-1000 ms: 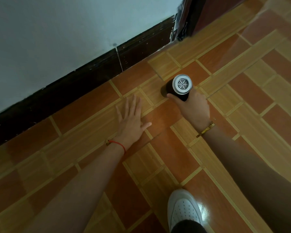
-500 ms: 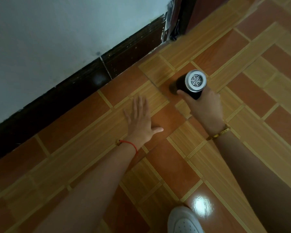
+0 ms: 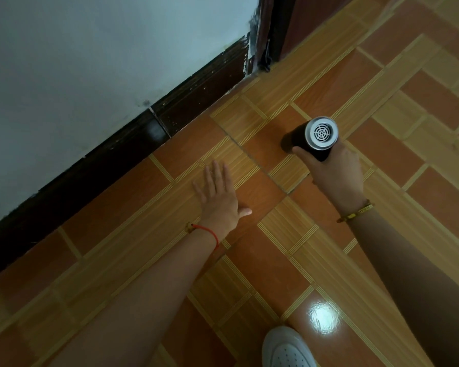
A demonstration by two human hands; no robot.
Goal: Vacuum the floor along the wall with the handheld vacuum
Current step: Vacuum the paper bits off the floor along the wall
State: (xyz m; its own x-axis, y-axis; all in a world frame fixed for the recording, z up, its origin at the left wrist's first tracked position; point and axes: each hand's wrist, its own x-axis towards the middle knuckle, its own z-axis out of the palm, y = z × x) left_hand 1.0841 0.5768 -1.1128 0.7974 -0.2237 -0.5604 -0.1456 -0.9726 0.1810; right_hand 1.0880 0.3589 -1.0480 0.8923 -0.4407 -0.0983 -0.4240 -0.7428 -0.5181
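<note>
My right hand [image 3: 334, 173] is closed around a black handheld vacuum [image 3: 313, 139] with a silver grilled rear end facing the camera. Its nose points down at the orange and tan tiled floor [image 3: 276, 260], a tile or so out from the wall; the nozzle tip is hidden behind the body. My left hand [image 3: 219, 200] lies flat on the floor with fingers together and thumb out, to the left of the vacuum and apart from it. A dark brown baseboard [image 3: 196, 96] runs along the pale wall [image 3: 90, 62].
A dark door frame [image 3: 273, 30] stands where the wall ends at the top. The toe of a white shoe [image 3: 286, 348] shows at the bottom edge. A bright light reflection lies on the tile near the shoe.
My right hand has carried the vacuum to the right along the floor, farther from my left hand. The left hand has stayed flat on the tile.
</note>
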